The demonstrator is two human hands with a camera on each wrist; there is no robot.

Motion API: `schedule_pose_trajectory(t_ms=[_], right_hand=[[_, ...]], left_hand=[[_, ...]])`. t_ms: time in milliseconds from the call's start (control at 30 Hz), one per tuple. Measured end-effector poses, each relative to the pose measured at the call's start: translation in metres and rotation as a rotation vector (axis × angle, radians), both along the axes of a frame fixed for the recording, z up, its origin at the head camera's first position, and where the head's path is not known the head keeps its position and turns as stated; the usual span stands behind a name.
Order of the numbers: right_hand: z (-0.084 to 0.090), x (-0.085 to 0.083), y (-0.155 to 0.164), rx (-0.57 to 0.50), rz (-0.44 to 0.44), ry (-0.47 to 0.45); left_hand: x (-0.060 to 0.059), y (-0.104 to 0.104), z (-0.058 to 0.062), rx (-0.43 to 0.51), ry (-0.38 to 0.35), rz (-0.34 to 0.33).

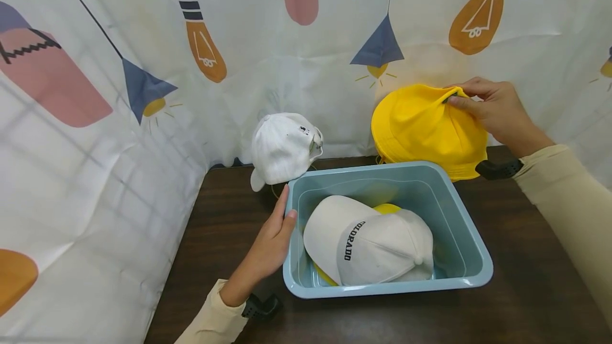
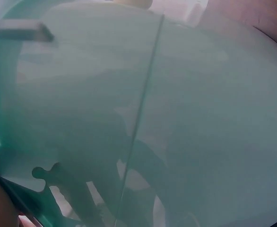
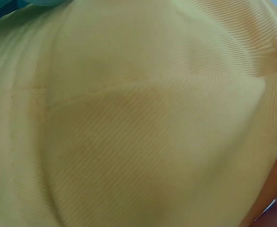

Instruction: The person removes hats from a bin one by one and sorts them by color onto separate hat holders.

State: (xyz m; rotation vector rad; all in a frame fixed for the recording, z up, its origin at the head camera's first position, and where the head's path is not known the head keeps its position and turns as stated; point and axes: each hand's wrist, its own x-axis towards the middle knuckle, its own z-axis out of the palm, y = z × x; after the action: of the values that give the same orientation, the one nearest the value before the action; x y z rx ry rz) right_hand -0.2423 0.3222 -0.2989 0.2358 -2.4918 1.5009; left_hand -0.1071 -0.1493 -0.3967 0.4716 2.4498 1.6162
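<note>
My right hand pinches the crown of a yellow bucket hat between thumb and fingers, behind the far right corner of a blue plastic basin. Ribbed yellow cloth of the hat fills the right wrist view. At the basin's left end, my left hand grips the rim, thumb on top and forefinger stretched along the outside. A glossy wall of the basin takes up most of the left wrist view. Inside the basin lies a white cap lettered COLORADO, over something yellow that is mostly hidden.
Another white cap stands behind the basin's far left corner, close to the curtain. Dark wood tabletop lies under everything. A white curtain printed with lamps and bulbs hangs along the back and left.
</note>
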Motion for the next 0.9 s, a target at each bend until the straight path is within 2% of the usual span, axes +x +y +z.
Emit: schedule_pose_trajectory(t_ms=[533, 900], right_hand=[[-0.011, -0.002, 0.007, 0.075, -0.032, -0.037], [-0.015, -0.004, 0.006, 0.149, -0.024, -0.120]], left_hand=[[0.000, 0.000, -0.001, -0.016, -0.008, 0.006], [0.000, 0.000, -0.001, -0.014, -0.017, 0.008]])
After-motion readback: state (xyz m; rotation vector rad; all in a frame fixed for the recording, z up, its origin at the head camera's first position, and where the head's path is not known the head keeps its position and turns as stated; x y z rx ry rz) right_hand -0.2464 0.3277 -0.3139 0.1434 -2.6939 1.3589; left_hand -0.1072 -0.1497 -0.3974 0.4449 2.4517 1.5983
